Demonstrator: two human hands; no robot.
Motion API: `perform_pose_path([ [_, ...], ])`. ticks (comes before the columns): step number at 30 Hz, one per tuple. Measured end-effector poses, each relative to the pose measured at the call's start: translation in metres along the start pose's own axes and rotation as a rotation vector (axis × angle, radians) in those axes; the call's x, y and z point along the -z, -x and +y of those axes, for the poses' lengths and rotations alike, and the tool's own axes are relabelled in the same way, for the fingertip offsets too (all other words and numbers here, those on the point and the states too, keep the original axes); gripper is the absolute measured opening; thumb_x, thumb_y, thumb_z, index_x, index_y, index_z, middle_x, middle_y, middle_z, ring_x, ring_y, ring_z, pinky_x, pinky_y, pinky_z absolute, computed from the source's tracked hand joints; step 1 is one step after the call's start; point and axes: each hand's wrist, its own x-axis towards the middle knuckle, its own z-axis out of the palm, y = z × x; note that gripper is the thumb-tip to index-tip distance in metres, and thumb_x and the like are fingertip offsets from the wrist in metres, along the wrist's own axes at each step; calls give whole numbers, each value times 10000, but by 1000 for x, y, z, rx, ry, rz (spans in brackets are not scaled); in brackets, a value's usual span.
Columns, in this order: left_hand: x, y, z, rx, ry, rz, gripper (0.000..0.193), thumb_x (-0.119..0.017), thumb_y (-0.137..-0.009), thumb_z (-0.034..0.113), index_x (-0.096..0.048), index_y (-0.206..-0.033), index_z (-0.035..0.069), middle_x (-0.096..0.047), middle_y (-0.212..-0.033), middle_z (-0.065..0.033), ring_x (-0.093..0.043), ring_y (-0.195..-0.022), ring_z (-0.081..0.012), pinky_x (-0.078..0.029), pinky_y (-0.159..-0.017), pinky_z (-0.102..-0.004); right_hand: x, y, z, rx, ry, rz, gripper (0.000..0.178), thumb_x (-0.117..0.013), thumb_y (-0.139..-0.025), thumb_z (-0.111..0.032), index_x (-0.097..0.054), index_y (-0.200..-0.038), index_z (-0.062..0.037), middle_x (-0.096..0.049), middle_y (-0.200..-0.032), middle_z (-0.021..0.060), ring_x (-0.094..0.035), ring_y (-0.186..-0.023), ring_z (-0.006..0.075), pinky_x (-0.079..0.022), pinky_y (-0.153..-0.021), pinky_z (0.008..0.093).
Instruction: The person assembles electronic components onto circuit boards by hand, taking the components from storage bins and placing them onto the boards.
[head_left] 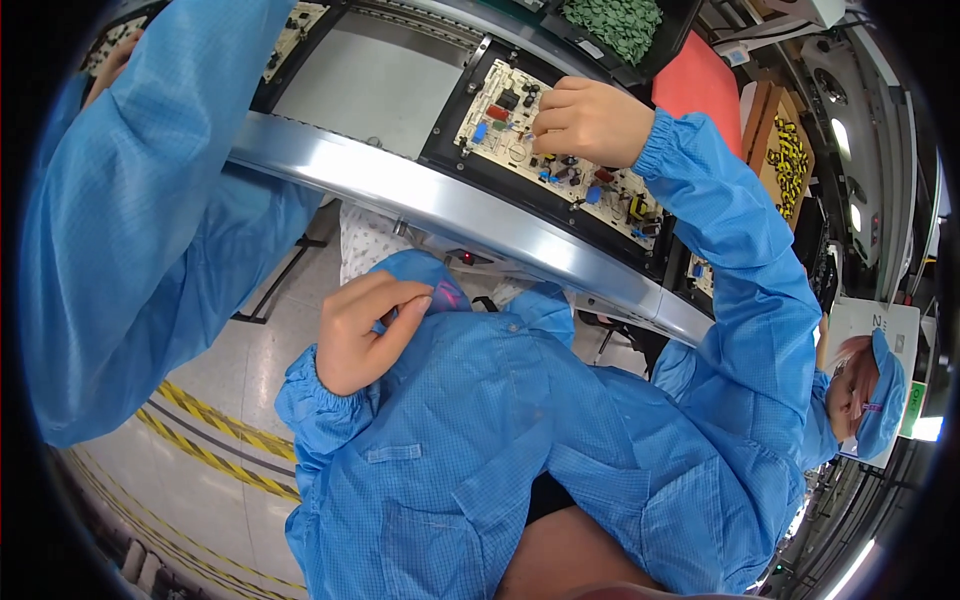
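Note:
My right hand is over a populated circuit board, its fingers bent down and drawn together at the parts. Whatever lies between those fingertips is hidden. Cream in colour, the board carries red, blue, black and yellow components and sits in a black carrier frame on the line. My left hand is held in front of my body, below the metal rail, with thumb and forefinger closed together. I cannot make out whether something small is in that pinch.
A silvery rail edges the line. Beyond it stand a black tray of green components, a red panel and a cardboard box of yellow-black parts. A co-worker's blue sleeve reaches in at left; another person is at right.

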Motion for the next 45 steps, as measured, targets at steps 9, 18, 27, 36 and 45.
perform_pose_path([
  [9,2,3,-2,2,-5,4,97,-629,-778,21,-666,-857,-20,-582,-651,-92,-507,-528,-134,-375,-480,-248,3,1,-5,-8,-29,47,199,-608,-688,-79,-620,-886,-89,-608,-920,18,-562,-882,202,-432,-802,318],
  [18,4,3,-9,-52,23,4,88,-627,-778,24,-662,-847,-17,-584,-651,-98,-521,-523,-150,-391,-478,-254,1,2,0,-16,-48,36,170,-629,-694,-77,-631,-863,-80,-613,-856,22,-564,-853,211,-430,-754,328],
  [27,4,3,-20,-57,56,30,83,-621,-782,20,-660,-848,-11,-576,-662,-88,-524,-538,-147,-394,-475,-263,1,0,-1,-30,-133,43,255,-653,-655,-58,-644,-910,-57,-617,-864,32,-557,-856,233,-431,-780,347],
  [36,6,3,-27,-21,61,18,86,-644,-762,42,-655,-836,0,-563,-648,-88,-498,-508,-180,-396,-470,-286,13,9,-9,-131,-160,14,345,-648,-627,11,-648,-964,-64,-614,-923,45,-558,-867,231,-424,-777,347],
  [45,26,-5,2,-56,-178,-183,77,-632,-750,7,-644,-825,-4,-560,-636,-114,-536,-544,-231,-402,-484,-315,37,-18,-111,-155,-614,450,179,-639,-798,-211,-658,-917,-79,-626,-851,54,-588,-793,249,-452,-681,369],
])
